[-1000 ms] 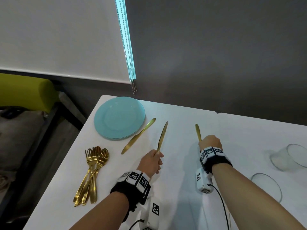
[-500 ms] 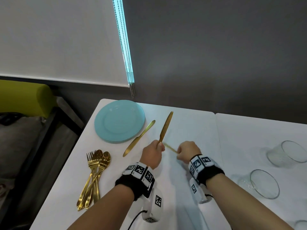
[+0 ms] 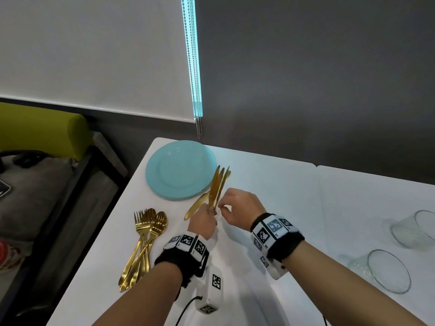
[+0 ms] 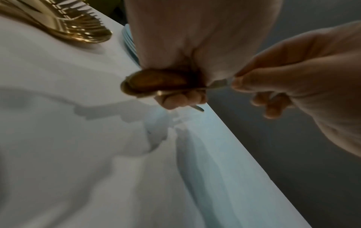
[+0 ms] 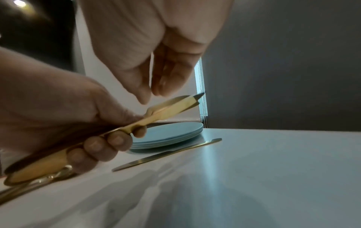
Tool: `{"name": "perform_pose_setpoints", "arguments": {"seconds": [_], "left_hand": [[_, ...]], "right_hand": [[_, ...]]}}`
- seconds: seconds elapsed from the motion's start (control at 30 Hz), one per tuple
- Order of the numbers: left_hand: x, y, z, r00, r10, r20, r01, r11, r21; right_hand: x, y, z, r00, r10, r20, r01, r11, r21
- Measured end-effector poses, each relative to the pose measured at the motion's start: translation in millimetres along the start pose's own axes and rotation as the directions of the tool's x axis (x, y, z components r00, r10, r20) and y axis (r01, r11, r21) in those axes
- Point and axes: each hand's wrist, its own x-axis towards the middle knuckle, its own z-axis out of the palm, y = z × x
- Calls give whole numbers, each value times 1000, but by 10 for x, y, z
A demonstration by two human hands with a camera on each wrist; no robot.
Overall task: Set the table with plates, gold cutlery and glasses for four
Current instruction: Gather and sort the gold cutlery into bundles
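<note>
My left hand (image 3: 208, 216) grips a bundle of gold knives (image 3: 217, 184) by the handles, blades pointing away over the edge of the stacked turquoise plates (image 3: 179, 170). My right hand (image 3: 237, 207) is close beside it. In the right wrist view its thumb and fingers (image 5: 154, 80) hang loosely just above the held knives (image 5: 170, 108), not wrapped round them. One more gold knife (image 3: 195, 207) lies flat on the white table (image 3: 270, 184) beside the plates. Gold forks and spoons (image 3: 146, 241) lie in a pile at the left.
Two clear glasses (image 3: 419, 231) (image 3: 386, 271) lie on their sides at the right of the table. A dark wall runs behind the table. A yellow-green seat (image 3: 42, 128) is off the left edge, by a blind with a bead chain (image 3: 199, 128).
My right hand carried its knife leftward to the left hand. The left hand now holds the knives together, lifted toward the plates, and the right fingers have loosened.
</note>
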Motion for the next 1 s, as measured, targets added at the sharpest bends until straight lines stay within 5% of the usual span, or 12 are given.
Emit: {"name": "perform_pose_setpoints", "arguments": {"seconds": [0.23,0.57,0.73,1.0], "left_hand": [[107,-160,-183,990,-143,-7,136,959,-247],[42,-180,-383,988,-149,32,148,886,-440],[13,-209,-409,991,-131,-5,116,892,-437],[-90,-162,-258,996,-93,8,88,900,-427]], "right_hand": [[309,216,204,901,269,341,-170,941,-294],[880,280,548,903,237,359,-66,901,-428],[732,351,484,913,233,334,-55,883,-466],[239,449,328,854,284,436,-17,853,-522]]}}
